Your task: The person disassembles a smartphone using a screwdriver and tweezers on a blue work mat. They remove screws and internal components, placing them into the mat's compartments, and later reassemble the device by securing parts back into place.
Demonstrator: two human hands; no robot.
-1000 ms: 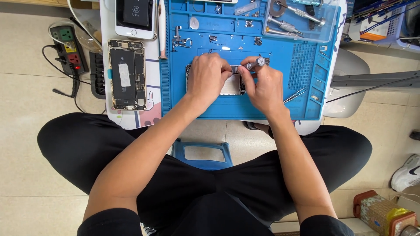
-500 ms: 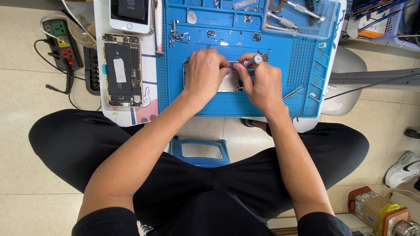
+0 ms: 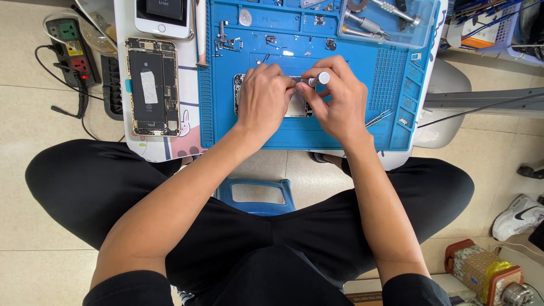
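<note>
The phone housing (image 3: 299, 105) on the blue work mat (image 3: 362, 127) is mostly covered by the left hand (image 3: 262, 102) and the right hand (image 3: 339, 102); only a strip between the hands and a corner at 9 o'clock of the left hand show. The screwdriver (image 3: 317, 79) shows its cap end only; its tip is hidden behind the fingers. The point of contact on the housing cannot be seen.

The white phone (image 3: 164, 14) at 11 o'clock is cut off by the top edge. The clear tool tray (image 3: 391, 22) at 1 o'clock is also cut off there. Small parts (image 3: 226, 41) on the mat are too small to identify.
</note>
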